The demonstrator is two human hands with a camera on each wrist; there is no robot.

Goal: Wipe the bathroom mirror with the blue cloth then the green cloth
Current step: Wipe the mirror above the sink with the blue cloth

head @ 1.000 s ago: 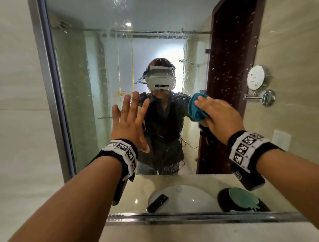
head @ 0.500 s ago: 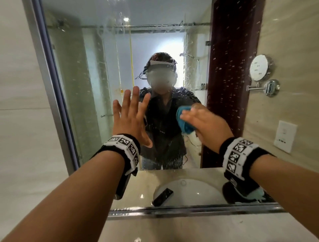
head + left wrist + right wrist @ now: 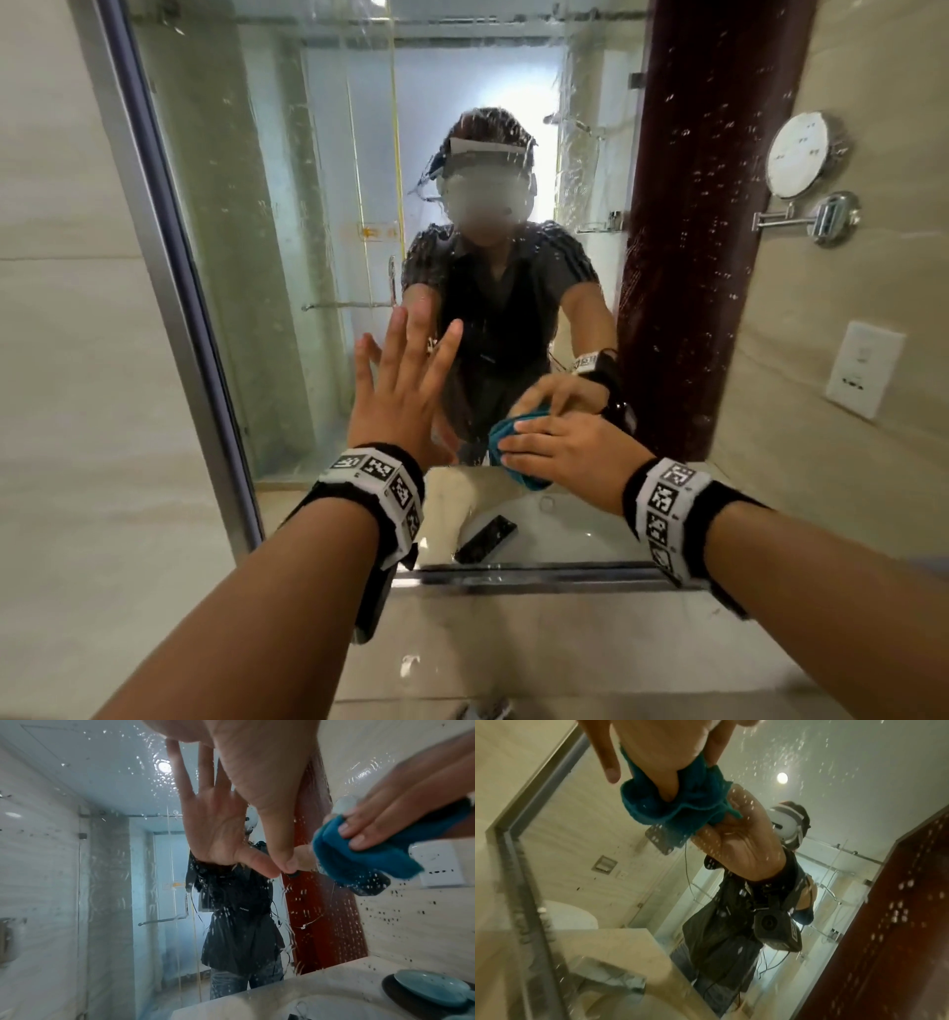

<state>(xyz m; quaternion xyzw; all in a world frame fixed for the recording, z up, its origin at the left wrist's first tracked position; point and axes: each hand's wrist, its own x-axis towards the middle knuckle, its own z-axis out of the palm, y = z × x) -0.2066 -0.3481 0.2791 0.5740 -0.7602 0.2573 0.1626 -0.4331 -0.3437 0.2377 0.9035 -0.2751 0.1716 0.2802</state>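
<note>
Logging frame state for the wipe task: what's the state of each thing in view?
mirror: wet, droplets and streaks over the glass
blue cloth: bunched, pressed on the lower glass
right hand: grips the blue cloth
left hand: fingers straight and spread, against the glass
green cloth: not identifiable in these views

Open mirror [image 3: 318, 216] above both hands

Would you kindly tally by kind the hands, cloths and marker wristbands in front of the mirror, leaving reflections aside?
Hands: 2 (left hand, right hand)
Cloths: 1 (blue cloth)
Marker wristbands: 2 (left wristband, right wristband)
Total: 5
</note>
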